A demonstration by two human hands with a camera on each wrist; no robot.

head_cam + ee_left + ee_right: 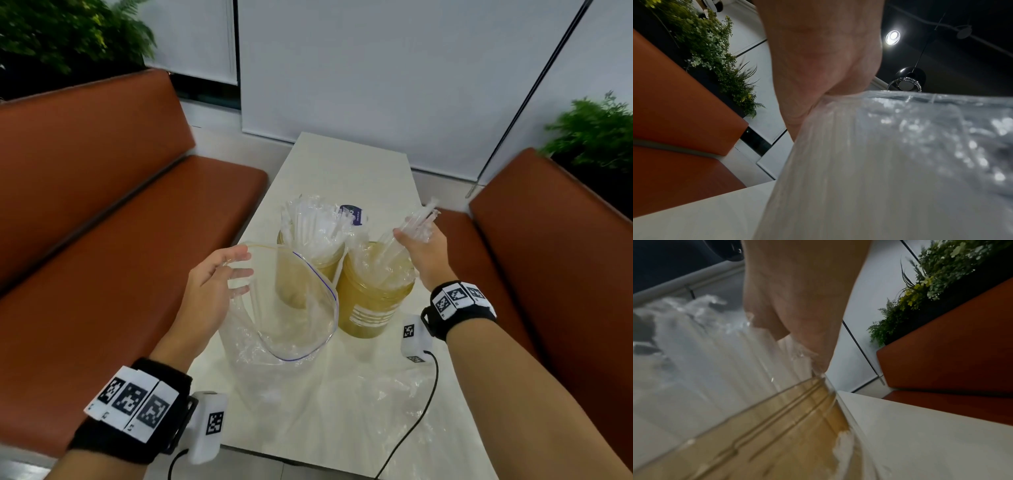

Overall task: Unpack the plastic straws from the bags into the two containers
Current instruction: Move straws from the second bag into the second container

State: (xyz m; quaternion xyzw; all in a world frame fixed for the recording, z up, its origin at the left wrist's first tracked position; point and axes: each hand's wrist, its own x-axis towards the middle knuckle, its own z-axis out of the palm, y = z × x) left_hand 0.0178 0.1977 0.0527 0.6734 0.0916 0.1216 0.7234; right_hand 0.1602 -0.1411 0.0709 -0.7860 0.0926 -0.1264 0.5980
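Two yellowish see-through containers stand mid-table. The left container (pixel 322 263) is packed with clear wrapped straws (pixel 315 226). The right container (pixel 373 301) holds a few straws. My right hand (pixel 419 248) hovers over its rim and grips a small bunch of straws (pixel 411 229) slanting down into it. My left hand (pixel 219 281) holds the rim of a clear zip bag (pixel 294 308), its mouth pulled wide open in front of the containers. In the left wrist view the bag (pixel 879 162) fills the lower right. The right wrist view shows the right container (pixel 777 426) close up.
Loose clear plastic (pixel 359 404) lies crumpled on the white table (pixel 342 164) near me. Orange benches (pixel 102 205) flank the table on both sides. A dark round sticker (pixel 351 214) shows behind the straws. Cables from the wrist cameras hang over the near table edge (pixel 421 411).
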